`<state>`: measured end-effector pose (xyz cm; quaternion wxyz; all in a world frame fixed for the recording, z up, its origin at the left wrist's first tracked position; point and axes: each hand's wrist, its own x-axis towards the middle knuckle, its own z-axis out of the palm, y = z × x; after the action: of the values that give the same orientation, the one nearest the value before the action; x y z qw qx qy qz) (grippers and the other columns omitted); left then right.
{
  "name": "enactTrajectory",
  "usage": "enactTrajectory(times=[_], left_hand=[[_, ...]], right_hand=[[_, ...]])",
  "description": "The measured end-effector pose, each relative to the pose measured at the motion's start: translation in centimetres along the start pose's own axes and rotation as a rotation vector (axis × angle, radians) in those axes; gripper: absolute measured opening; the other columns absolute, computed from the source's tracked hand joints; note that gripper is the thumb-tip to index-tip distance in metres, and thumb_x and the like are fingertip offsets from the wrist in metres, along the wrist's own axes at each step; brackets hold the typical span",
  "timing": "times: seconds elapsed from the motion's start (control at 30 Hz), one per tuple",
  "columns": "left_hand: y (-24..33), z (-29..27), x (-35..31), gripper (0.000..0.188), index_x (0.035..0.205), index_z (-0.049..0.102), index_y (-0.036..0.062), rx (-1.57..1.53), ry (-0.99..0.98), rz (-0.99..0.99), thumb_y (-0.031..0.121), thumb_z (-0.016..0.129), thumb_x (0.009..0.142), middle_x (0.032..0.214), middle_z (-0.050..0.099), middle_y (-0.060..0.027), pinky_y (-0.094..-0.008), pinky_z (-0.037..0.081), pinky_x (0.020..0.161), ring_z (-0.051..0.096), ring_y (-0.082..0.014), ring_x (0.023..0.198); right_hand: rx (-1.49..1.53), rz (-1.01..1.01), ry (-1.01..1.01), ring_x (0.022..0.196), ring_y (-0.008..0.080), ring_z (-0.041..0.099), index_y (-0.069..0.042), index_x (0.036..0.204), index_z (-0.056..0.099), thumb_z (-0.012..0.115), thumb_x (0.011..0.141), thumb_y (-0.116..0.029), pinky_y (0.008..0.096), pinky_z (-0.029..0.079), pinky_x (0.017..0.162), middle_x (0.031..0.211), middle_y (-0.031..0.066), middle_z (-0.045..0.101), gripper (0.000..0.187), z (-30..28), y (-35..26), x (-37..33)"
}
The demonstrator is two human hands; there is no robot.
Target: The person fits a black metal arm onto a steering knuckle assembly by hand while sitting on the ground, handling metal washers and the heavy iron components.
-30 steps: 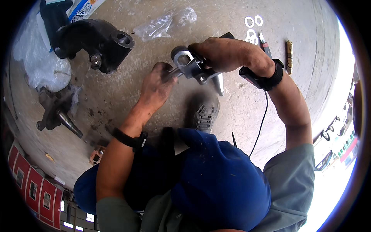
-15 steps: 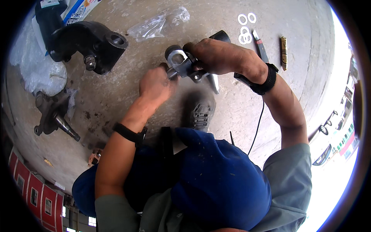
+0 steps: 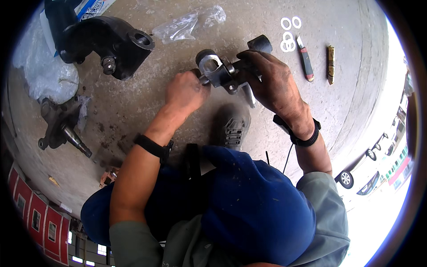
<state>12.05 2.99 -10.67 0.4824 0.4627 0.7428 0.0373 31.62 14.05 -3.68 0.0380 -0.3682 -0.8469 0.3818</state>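
Set: left hand, beyond and left of the shoe. Slanted in from the near left, back upward, wrist almost straight. Clenched tight round a metal rod, with only a short length exposed.

Set: right hand, beyond and right of the shoe. Angled in from the near right, back upward, wrist slightly bent. Curved, fingers and thumb both, about the dark middle of the forged metal part; could not tell whether clamped or merely resting, with the inner contact hidden.

Located the forged metal part just beyond the shoe's toe, between both hands. Ran lengthwise from the silver-rimmed eye, left, to the dark cylinder, right and farther from the shoe. Pointed, by its tapered spindle, back toward the shoe's right side.

Listed also, beyond and left of the shoe: black curved casting. Beyond and right: white rings, knife, wrapped stick.
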Motion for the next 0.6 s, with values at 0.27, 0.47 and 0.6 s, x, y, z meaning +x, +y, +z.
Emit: enactTrajectory(times=[0.27,0.47,0.6], left_hand=[[-0.6,1.3,0.1,0.025,0.091,0.075,0.0048,0.014,0.109,0.023,0.027,0.067,0.082,0.089,0.072,-0.024,-0.0501,0.058,0.081,0.069,-0.0456,0.089],[-0.5,0.7,-0.1,0.022,0.09,0.074,0.0036,-0.036,0.083,0.01,0.021,0.072,0.077,0.087,0.072,-0.0244,-0.0493,0.057,0.077,0.069,-0.046,0.088],[-0.4,0.5,-0.5,0.026,0.092,0.075,0.0051,0.011,0.055,-0.034,0.027,0.071,0.08,0.085,0.072,-0.0231,-0.0469,0.058,0.077,0.071,-0.0434,0.086]], right_hand=[[-0.16,-0.017,0.055,0.101,0.0365,0.065,0.003,0.114,0.066,0.072,0.078,-0.004,0.0421,0.055,0.089,0.103,0.0187,0.07,0.037,3.2,-1.2,-1.3],[0.013,-0.022,0.343,0.1,0.0312,0.067,-0.002,0.112,0.066,0.067,0.079,0.005,0.0396,0.056,0.086,0.107,0.0156,0.071,0.034,2.0,-0.8,-4.6],[0.115,0.487,0.376,0.105,0.0316,0.07,0.002,0.119,0.061,0.074,0.084,-0.008,0.0397,0.056,0.091,0.108,0.0189,0.071,0.039,3.8,2.3,-7.0]])
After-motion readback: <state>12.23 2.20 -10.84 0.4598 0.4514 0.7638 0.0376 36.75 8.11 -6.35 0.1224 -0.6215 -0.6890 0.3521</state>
